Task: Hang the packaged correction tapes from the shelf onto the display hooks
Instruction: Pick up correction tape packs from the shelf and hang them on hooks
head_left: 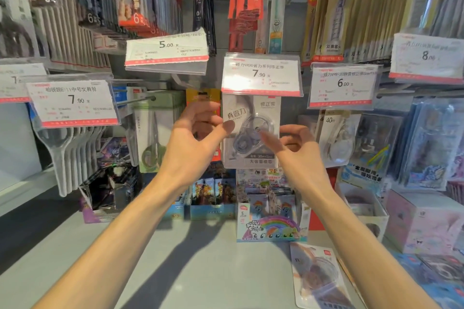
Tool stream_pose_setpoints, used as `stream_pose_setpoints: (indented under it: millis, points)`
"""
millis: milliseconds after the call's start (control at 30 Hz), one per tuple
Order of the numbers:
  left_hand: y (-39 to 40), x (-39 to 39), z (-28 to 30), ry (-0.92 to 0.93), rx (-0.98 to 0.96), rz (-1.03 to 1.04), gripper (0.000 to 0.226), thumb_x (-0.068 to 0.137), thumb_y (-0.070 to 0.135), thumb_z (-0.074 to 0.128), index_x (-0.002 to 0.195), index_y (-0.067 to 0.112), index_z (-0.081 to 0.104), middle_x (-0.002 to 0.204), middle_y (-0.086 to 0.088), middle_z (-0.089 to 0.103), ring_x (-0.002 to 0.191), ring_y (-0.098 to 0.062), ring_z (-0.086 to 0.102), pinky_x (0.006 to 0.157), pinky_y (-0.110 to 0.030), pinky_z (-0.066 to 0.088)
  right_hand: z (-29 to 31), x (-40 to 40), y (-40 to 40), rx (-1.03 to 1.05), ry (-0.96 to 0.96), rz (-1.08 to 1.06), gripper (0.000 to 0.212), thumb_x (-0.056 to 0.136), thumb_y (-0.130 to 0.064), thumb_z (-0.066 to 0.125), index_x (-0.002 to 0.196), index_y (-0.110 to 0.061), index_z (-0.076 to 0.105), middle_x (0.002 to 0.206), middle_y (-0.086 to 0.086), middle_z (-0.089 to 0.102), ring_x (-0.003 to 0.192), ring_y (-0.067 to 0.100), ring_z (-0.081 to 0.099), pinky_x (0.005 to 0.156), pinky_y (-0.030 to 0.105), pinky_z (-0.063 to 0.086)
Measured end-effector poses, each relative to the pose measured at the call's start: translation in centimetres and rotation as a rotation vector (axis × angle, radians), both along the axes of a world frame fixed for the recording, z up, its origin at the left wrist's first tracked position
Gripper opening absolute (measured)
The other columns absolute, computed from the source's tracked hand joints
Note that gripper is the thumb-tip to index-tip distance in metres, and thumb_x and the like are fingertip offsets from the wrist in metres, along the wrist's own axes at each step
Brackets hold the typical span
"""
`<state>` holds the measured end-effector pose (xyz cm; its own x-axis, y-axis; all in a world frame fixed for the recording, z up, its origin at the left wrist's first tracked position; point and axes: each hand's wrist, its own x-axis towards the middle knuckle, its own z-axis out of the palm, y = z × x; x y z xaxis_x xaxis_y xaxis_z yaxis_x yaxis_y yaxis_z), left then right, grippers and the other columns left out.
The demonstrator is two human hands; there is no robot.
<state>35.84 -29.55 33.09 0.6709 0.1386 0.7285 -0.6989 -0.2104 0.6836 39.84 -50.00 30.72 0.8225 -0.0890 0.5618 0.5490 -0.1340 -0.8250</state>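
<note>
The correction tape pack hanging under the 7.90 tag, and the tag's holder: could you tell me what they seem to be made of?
Correction tape pack: apparently a matte printed card behind a clear plastic blister, since the dispenser shows through. Tag holder: seemingly clear glossy plastic over a paper label; it shows glare.

The hanging correction tape pack has a pale grey-white card with dark lettering and a clear, grey-tinted dispenser. The price tag above it is white with black figures and a red strip along the bottom, while the scissors to the left have olive-green handles. On the grey shelf, the pony card box carries a rainbow pattern, and a second pack looks brownish, though blurred.
</note>
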Motion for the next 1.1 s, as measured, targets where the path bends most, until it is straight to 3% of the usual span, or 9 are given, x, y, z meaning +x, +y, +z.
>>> stream_pose_setpoints:
  millis: [133,200,300,400,533,700,867,967,1100]
  points:
    - [-0.1,3.4,-1.8,0.03,0.011,0.084,0.034,0.091,0.036,0.076,0.121,0.033,0.059,0.11,0.015,0.069,0.089,0.01,0.066,0.079,-0.021,0.06,0.2,0.5,-0.8,-0.13,-0.027,-0.036,0.068,0.081,-0.072,0.064,0.135,-0.036,0.043,0.126,-0.01,0.057,0.088,-0.019,0.056,0.07,0.001,0.043]
    - [-0.7,4.8,-2.3,0.068,0.029,0.062,0.049,0.094,0.044,0.071,0.136,0.029,0.052,0.114,0.027,0.068,0.096,0.016,0.066,0.082,-0.012,0.055,0.4,0.9,-0.5,-0.173,-0.002,0.013,0.084,0.078,-0.079,0.056,0.149,-0.041,0.032,0.146,-0.014,0.046,0.106,-0.013,0.052,0.084,0.009,0.038]
    - [-1.5,6.3,-2.7,0.106,-0.011,-0.014,0.052,0.096,0.05,0.063,0.142,0.035,0.046,0.124,0.022,0.069,0.114,0.007,0.064,0.1,-0.021,0.052,0.2,1.5,0.4,-0.197,0.05,0.068,0.093,0.078,-0.084,0.048,0.158,-0.048,0.018,0.16,-0.014,0.04,0.13,0.001,0.048,0.092,0.016,0.038]
    - [-1.8,6.9,-2.9,0.078,-0.045,-0.064,0.045,0.1,0.044,0.06,0.142,0.032,0.048,0.121,0.027,0.071,0.115,0.009,0.063,0.094,-0.01,0.048,-0.2,1.9,0.9,-0.246,0.072,0.044,0.083,0.082,-0.088,0.042,0.155,-0.056,0.018,0.157,-0.017,0.044,0.119,0.004,0.052,0.088,0.026,0.04]
    - [-1.7,7.5,-2.9,0.083,-0.052,-0.102,0.048,0.101,0.039,0.062,0.145,0.028,0.047,0.132,0.012,0.069,0.122,0.001,0.062,0.099,-0.017,0.049,0.0,2.7,1.0,-0.127,-0.019,0.078,0.072,0.089,-0.069,0.058,0.151,-0.038,0.041,0.111,-0.048,0.059,0.093,-0.031,0.056,0.067,-0.004,0.043]
    - [-1.5,8.1,-2.2,0.102,0.05,-0.005,0.055,0.103,0.046,0.055,0.153,0.027,0.04,0.151,0.009,0.053,0.138,-0.008,0.05,0.107,-0.018,0.044,-0.1,4.2,1.7,-0.088,0.0,0.092,0.058,0.098,-0.05,0.062,0.15,-0.027,0.049,0.135,-0.009,0.067,0.117,-0.007,0.061,0.078,-0.003,0.044]
    - [-1.5,8.0,-2.6,0.133,0.049,-0.026,0.063,0.099,0.052,0.057,0.153,0.026,0.04,0.152,0.005,0.053,0.141,-0.012,0.048,0.118,-0.043,0.04,-0.1,3.2,1.6,-0.112,0.001,0.06,0.048,0.092,-0.061,0.059,0.136,-0.042,0.055,0.109,-0.04,0.068,0.102,-0.022,0.06,0.071,-0.004,0.042]
    - [-1.4,7.4,-2.5,0.14,0.055,-0.02,0.063,0.098,0.053,0.058,0.152,0.025,0.041,0.147,0.006,0.058,0.136,-0.01,0.052,0.116,-0.041,0.043,0.1,2.6,1.3,-0.101,-0.003,0.089,0.052,0.097,-0.056,0.06,0.143,-0.033,0.054,0.12,-0.028,0.066,0.101,-0.024,0.06,0.071,-0.005,0.041]
    - [-0.6,6.0,-3.6,0.147,0.084,0.019,0.051,0.099,0.05,0.056,0.145,0.03,0.048,0.131,0.017,0.064,0.121,0.005,0.059,0.108,-0.031,0.049,-0.5,1.6,0.6,-0.047,0.022,0.133,0.058,0.091,-0.057,0.059,0.14,-0.028,0.05,0.108,-0.034,0.063,0.089,-0.033,0.056,0.068,-0.008,0.04]
